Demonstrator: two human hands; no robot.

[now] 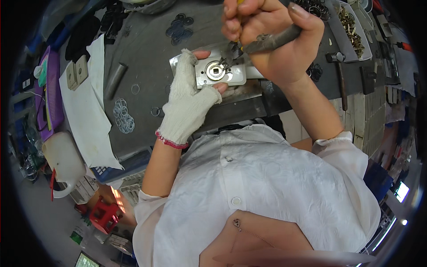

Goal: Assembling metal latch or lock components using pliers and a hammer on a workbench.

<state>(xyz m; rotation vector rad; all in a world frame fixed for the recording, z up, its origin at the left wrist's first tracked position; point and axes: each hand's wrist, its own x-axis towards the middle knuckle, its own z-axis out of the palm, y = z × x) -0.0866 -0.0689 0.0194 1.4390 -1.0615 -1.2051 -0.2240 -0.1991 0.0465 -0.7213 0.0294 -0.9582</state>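
Observation:
My left hand [187, 95], in a white knitted glove with bare fingertips, grips a silver rectangular metal plate [236, 76] between thumb and fingers. In the plate's face sits a round hub [216, 71] with a square hole. A pale bar [254, 73] shows beyond the plate's right end. My bare right hand [278, 49] is closed around pliers [278, 39], one handle wrapped in worn grey covering, the other yellow. The plier jaws point down-left to the hub's right edge; whether they touch a ring there I cannot tell.
Dark rings [179, 30] lie beyond the plate, silver rings [123, 118] at left near a metal tube [116, 81]. White sheeting [86, 120] covers the left edge. A hammer [341, 80] lies at right, below a white tray [365, 51] of brass-coloured parts. A purple basket [54, 89] stands far left.

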